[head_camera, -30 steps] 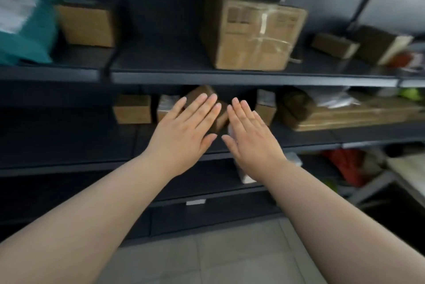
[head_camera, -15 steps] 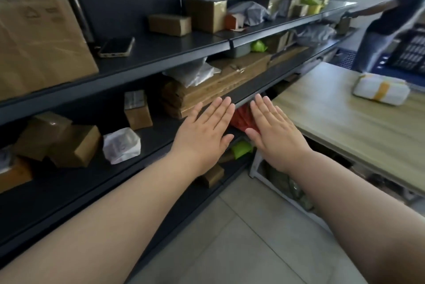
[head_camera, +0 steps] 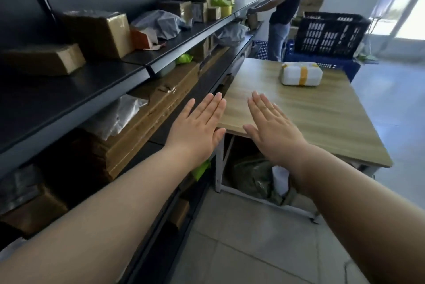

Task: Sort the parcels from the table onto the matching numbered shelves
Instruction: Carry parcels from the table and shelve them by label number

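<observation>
- The left hand (head_camera: 197, 127) is being held out flat at the centre of the frame, back upward, with its fingers (head_camera: 211, 108) straight and close together; nothing is being held by it.
- The right hand (head_camera: 273, 129) is being held out just beside it, right of centre, with its fingers (head_camera: 262, 108) straight and slightly spread; nothing is being held by it either.
- Both hands are being seen in front of the near edge of the wooden tabletop (head_camera: 310, 122); whether that edge is being touched cannot be told.
- A white parcel (head_camera: 300, 73) banded with yellow tape is being carried at the far end of the tabletop, in the upper right of centre, well apart from both hands.
- The left half of the frame is being filled by dark shelves (head_camera: 92, 90) running away toward the upper centre.
- On the upper shelf at upper left, a flat cardboard box (head_camera: 43, 59) and a taller taped box (head_camera: 101, 32) are being stored, with grey plastic mailers (head_camera: 161, 22) further along.
- On the shelf below, long flat cartons (head_camera: 156, 118) are being kept under a clear plastic wrap (head_camera: 115, 115).
- Bagged items (head_camera: 253, 177) are being kept under the tabletop, at lower centre.
- At top centre-right, another person (head_camera: 285, 7) is being seen standing at the far end of the shelves, beside a black slotted crate (head_camera: 331, 35).
</observation>
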The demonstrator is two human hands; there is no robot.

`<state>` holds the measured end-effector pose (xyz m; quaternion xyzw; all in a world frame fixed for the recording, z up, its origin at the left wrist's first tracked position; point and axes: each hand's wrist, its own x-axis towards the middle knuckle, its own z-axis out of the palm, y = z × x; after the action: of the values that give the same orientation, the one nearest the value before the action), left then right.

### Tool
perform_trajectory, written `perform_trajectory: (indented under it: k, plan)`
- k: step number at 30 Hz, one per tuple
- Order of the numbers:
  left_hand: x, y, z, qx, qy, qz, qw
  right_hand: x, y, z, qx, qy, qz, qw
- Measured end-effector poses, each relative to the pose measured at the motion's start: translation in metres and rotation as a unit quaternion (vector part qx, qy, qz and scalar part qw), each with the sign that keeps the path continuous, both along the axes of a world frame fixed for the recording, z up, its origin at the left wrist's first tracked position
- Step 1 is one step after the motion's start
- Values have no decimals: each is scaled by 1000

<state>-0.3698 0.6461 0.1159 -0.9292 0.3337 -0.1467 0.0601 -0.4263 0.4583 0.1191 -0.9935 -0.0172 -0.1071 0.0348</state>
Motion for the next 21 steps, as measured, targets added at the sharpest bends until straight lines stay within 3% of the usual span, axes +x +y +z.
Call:
perform_trajectory:
  k: [11,21]
  plan:
    - [85,-94,-31,45,49,-123,990,27,-76,-35,34,51,-150,987]
    - [174,-245,-57,82,76,-153,982,101,-228,-49,38,78,-212,973]
